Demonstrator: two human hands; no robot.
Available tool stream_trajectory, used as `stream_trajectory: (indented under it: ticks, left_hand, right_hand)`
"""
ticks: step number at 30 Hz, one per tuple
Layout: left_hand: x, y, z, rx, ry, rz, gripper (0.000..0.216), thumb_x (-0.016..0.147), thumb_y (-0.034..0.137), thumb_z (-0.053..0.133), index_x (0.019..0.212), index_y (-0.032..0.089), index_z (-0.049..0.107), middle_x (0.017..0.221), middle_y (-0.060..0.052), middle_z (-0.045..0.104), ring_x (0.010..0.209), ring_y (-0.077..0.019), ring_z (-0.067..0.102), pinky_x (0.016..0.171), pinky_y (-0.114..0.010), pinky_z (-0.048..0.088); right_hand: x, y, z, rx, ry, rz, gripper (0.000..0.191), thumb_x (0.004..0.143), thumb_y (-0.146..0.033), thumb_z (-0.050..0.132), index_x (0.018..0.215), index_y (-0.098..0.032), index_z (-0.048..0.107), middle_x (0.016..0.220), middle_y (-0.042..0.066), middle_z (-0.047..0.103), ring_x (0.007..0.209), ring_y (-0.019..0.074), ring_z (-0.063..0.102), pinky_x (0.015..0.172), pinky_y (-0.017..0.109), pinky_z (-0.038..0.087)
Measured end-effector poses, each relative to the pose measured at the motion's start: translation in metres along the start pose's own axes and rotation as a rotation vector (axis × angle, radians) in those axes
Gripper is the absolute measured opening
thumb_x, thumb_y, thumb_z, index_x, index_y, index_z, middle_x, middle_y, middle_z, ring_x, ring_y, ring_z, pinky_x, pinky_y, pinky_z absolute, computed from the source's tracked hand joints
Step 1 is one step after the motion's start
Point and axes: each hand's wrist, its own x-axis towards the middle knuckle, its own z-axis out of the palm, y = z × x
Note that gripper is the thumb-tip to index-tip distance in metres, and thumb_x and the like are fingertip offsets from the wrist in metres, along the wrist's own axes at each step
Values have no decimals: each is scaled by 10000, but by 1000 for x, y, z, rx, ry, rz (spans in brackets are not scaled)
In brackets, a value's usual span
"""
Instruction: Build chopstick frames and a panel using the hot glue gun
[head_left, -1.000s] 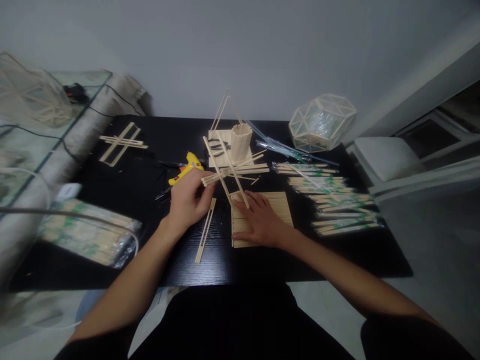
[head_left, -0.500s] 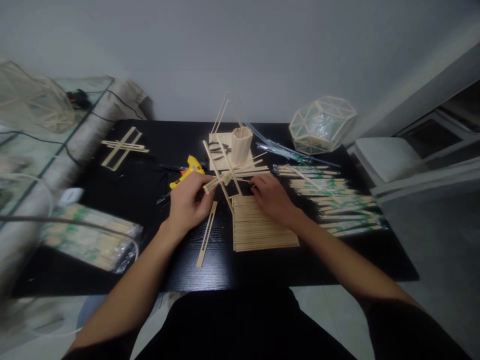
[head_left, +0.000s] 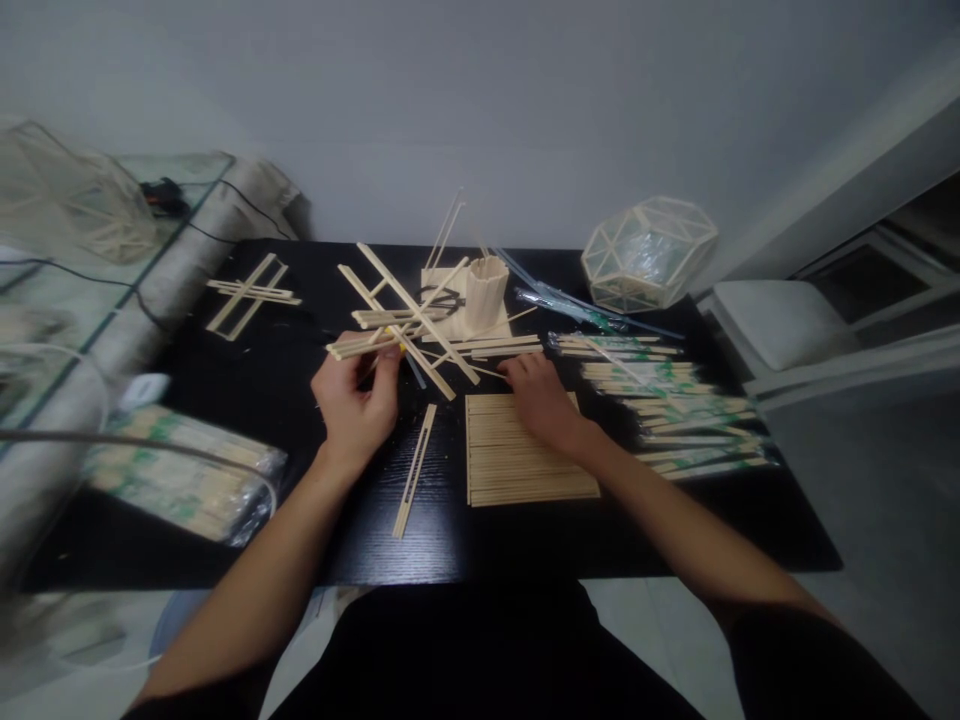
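My left hand (head_left: 354, 398) is closed round one end of a crossed frame of wooden sticks (head_left: 405, 318) and holds it up over the black table (head_left: 247, 390). My right hand (head_left: 541, 397) rests at the far edge of a flat mat of sticks (head_left: 517, 455), fingers curled near loose sticks (head_left: 495, 347); whether it grips one I cannot make out. A pair of joined sticks (head_left: 415, 470) lies between the hands. A wooden stick cup (head_left: 484, 283) stands on a small wooden board behind the frame.
Wrapped chopstick packs (head_left: 667, 410) lie at the right. A stick polyhedron (head_left: 646, 252) stands at the back right. A second crossed frame (head_left: 250, 293) lies at the back left. A bag of chopsticks (head_left: 180, 478) lies at the front left beside a glass side table (head_left: 90, 260).
My left hand has carried the crossed stick frame to the left and turned it, hiding the yellow glue gun. My right hand left the mat's middle for its far edge.
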Motion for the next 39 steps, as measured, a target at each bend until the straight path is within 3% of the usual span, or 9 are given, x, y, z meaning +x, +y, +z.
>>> stream_trajectory:
  ticks: [7, 18, 27, 32, 39]
  left_hand:
    - [2, -1, -1, 18, 5, -2, 215, 1041, 370, 644, 1052, 186, 754, 913, -37, 722, 784, -138, 690, 675, -250, 545]
    - [1, -2, 2, 35, 2, -17, 233, 1030, 395, 649, 1034, 187, 754, 945, -49, 742, 803, -156, 697, 709, -282, 571]
    - [0, 4, 3, 30, -50, 37, 205, 1042, 367, 635, 1035, 192, 741, 902, -41, 730, 824, -160, 712, 730, -278, 582]
    - [1, 2, 2, 52, -44, 62, 175, 1035, 343, 647, 1039, 199, 747, 914, -38, 736, 829, -159, 716, 725, -276, 579]
    - [0, 1, 1, 64, -59, 65, 171, 1042, 338, 638, 1052, 204, 743, 908, -32, 726, 785, -151, 692, 719, -289, 559]
  right_hand:
    - [-8, 10, -9, 26, 72, 17, 410, 959, 11, 434, 1197, -139, 731, 1159, 171, 666, 1084, 314, 556, 955, 429, 444]
    - [-14, 16, -15, -12, -30, 113, 270, 1016, -84, 508, 1080, -150, 762, 1105, 171, 696, 1037, 322, 591, 888, 434, 426]
    - [34, 24, -42, 83, 62, -16, 237, 1032, -137, 500, 1114, -148, 722, 1168, 168, 727, 1091, 306, 637, 949, 404, 471]
    - [70, 20, -52, -19, -168, 13, 251, 1027, -110, 515, 1063, -154, 760, 1102, 127, 774, 1020, 252, 683, 907, 342, 459]
    - [88, 25, -47, -65, -292, 28, 136, 974, -123, 663, 971, -162, 794, 1045, 115, 808, 938, 237, 725, 790, 310, 465]
